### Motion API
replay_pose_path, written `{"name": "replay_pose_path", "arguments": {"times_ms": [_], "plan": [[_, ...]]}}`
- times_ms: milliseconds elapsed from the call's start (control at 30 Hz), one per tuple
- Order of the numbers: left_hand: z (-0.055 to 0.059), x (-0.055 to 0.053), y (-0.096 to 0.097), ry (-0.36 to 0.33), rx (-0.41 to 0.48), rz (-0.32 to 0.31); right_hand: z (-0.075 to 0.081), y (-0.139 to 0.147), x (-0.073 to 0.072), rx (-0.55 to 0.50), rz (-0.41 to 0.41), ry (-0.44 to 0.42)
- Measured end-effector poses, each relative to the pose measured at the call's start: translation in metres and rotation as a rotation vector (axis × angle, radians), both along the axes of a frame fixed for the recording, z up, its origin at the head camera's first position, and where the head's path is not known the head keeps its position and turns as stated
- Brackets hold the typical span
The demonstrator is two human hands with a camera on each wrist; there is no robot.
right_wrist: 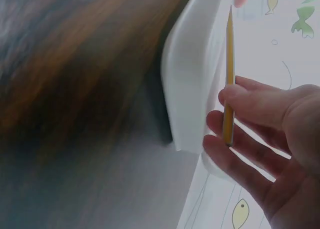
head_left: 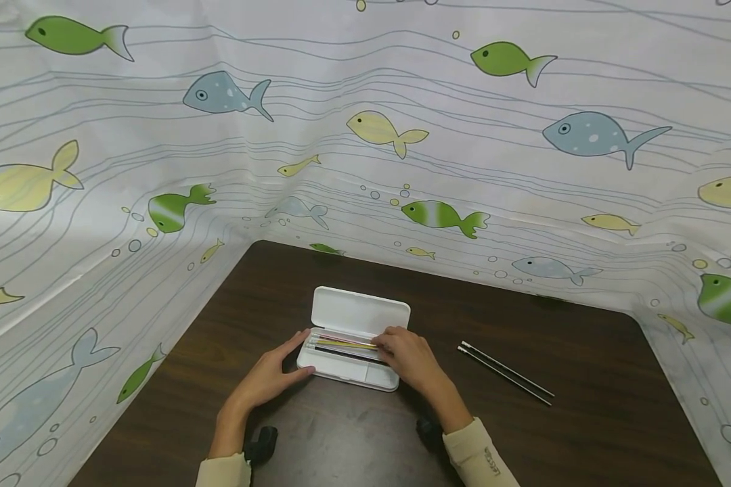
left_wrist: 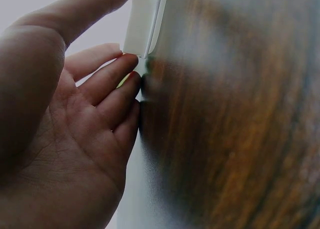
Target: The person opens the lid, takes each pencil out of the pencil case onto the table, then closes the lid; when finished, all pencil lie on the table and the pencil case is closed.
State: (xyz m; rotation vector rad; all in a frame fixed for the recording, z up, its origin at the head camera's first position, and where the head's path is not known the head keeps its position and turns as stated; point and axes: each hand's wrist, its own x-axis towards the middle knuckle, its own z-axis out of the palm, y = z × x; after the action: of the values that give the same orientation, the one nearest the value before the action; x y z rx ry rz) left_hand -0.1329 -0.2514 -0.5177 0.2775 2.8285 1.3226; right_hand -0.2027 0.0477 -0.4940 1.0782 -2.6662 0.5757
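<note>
A fish-printed sheet (head_left: 219,162) rises behind, and there's the brown counter (head_left: 609,379)! The white pencil case (head_left: 359,310) lies open, nearest the counter's far left corner. Left hand (head_left: 268,375), fingers extended, touches its left end; right hand (head_left: 409,358) pinches a yellow pencil (right_wrist: 230,54) over the case. Other pencils (head_left: 347,354) inside, two grey pencils (head_left: 504,377) toward the counter's right edge.

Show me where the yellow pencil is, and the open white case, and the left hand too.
Yellow pencil (right_wrist: 230,59): right wrist view, on the shaft above the thumb.
Open white case (head_left: 361,310): head view, on the inside of the raised lid.
Left hand (head_left: 269,374): head view, on its back.
</note>
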Motion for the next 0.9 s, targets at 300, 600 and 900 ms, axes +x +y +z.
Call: {"name": "replay_pose_path", "arguments": {"times_ms": [300,600,900], "plan": [[0.001,0.000,-0.001,0.009,0.004,-0.013,0.010,0.009,0.003,-0.050,-0.039,0.017],[0.001,0.001,-0.002,-0.004,0.001,-0.009,0.022,0.027,0.003,-0.134,0.038,-0.118],[0.000,0.002,-0.002,0.001,-0.004,-0.014,0.046,0.094,0.001,-0.203,-0.030,-0.233]]}}
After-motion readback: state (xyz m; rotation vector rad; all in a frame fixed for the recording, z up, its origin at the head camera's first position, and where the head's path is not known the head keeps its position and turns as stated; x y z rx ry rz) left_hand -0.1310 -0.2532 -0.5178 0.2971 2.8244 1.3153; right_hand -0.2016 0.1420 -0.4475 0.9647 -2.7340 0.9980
